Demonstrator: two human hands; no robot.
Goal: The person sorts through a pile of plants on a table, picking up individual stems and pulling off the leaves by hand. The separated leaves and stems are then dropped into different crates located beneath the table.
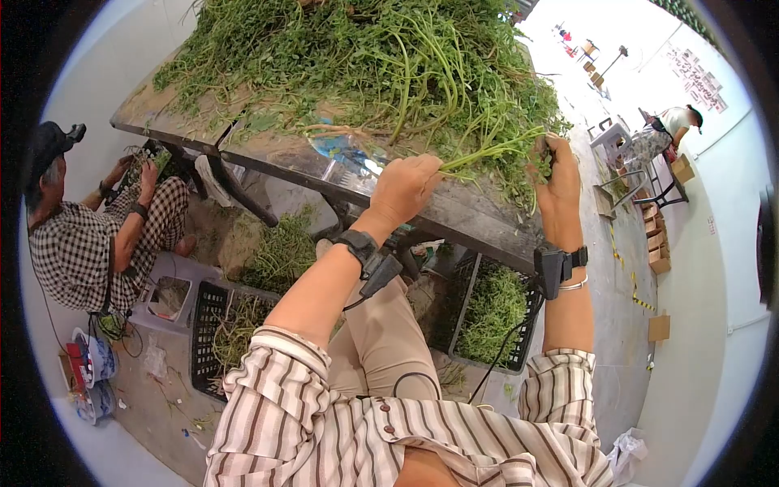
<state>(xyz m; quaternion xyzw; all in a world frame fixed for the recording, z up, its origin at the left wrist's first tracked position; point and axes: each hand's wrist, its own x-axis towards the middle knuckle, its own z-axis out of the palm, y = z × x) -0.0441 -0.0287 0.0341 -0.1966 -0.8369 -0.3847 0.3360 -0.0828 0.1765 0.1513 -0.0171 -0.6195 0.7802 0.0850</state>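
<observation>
Light green stems (495,151) stretch sideways just above the table's front edge. My left hand (406,188) is closed around their left end. At their leafy right end is my right hand (558,177), its fingers curled in against the leaves. Behind both hands a large heap of leafy green plants (324,49) covers much of the dark table (276,168). A clear and blue plastic item (345,154) lies near the table edge, left of my left hand.
Below the table stand black crates (209,325) with greens (493,312). At the left a seated person (77,252) in checked clothes handles plants. Another person (661,138) bends over at the far right. Cardboard boxes (656,235) line the right wall.
</observation>
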